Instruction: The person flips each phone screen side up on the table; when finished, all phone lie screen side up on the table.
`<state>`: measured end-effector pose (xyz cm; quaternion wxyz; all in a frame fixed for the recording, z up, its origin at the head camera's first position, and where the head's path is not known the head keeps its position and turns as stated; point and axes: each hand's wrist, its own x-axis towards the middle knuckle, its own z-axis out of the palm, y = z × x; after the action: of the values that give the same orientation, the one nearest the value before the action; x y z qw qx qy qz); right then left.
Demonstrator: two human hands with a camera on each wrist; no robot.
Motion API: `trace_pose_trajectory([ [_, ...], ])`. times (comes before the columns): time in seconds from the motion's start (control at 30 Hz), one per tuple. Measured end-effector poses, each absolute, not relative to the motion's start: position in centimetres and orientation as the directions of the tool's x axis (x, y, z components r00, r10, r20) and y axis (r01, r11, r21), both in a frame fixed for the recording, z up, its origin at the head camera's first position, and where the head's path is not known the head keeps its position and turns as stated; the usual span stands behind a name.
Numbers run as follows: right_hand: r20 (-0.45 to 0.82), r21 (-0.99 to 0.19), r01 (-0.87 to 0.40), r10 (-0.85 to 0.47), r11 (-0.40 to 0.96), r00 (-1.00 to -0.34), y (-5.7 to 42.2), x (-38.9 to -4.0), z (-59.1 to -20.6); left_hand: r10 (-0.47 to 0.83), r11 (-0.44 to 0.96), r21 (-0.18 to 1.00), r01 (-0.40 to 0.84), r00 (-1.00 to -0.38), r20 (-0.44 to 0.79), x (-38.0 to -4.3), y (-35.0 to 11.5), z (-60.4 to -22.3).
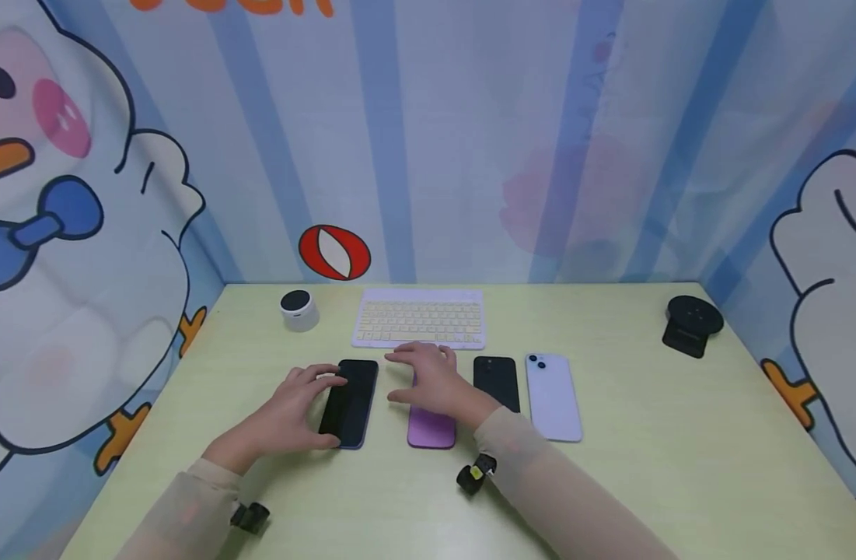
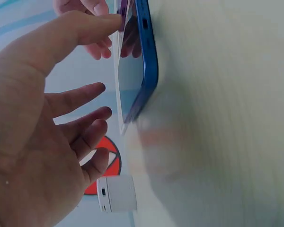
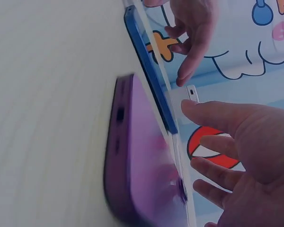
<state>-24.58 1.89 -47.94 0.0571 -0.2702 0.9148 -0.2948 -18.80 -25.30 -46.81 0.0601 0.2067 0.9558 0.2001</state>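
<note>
A smartphone with a dark screen [image 1: 351,408] and blue edge [image 2: 150,61] lies face up on the table. My left hand [image 1: 288,416] is at its left side, fingers spread, with thumb and fingertips overlapping the phone's border in the head view. Over the upper part of a purple phone [image 1: 431,429], my right hand [image 1: 434,383] hovers with fingers extended and nothing between them. That phone lies back up and is partly hidden by the hand. To the right are a black phone [image 1: 496,379], its lower end behind my sleeve, and a pale lavender phone [image 1: 555,400].
A lavender keyboard [image 1: 421,320] lies behind the phones. A small white cylindrical device with a black top [image 1: 299,311] stands at the back left. At the back right is a black round-topped stand [image 1: 693,315]. A printed curtain [image 1: 455,140] rises behind the table.
</note>
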Motion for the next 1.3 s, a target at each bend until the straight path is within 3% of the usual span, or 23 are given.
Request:
trace_pose_trajectory([
  [0.23, 0.041, -0.475, -0.472, -0.517, 0.743, -0.855, 5.4, -24.0, -47.7, 0.466, 0.802, 0.444, 0.399, -0.884, -0.047, -18.9, -22.1, -46.6],
  [0.57, -0.034, -0.461, -0.403, -0.47, 0.79, -0.882, 9.5, -23.3, -46.8, 0.557, 0.765, 0.448, 0.463, -0.825, -0.098, -19.2, -19.0, -47.2],
  [1.03, -0.066, -0.422, -0.429, -0.499, 0.799, -0.864, 11.3, -23.2, -47.2, 0.554, 0.78, 0.411, 0.472, -0.826, -0.103, -19.3, -16.5, -47.8],
  [1.3, -0.065, -0.478, -0.407, -0.493, 0.779, -0.867, 11.2, -23.6, -47.9, 0.548, 0.777, 0.411, 0.477, -0.833, -0.07, -19.6, -16.1, -47.9],
])
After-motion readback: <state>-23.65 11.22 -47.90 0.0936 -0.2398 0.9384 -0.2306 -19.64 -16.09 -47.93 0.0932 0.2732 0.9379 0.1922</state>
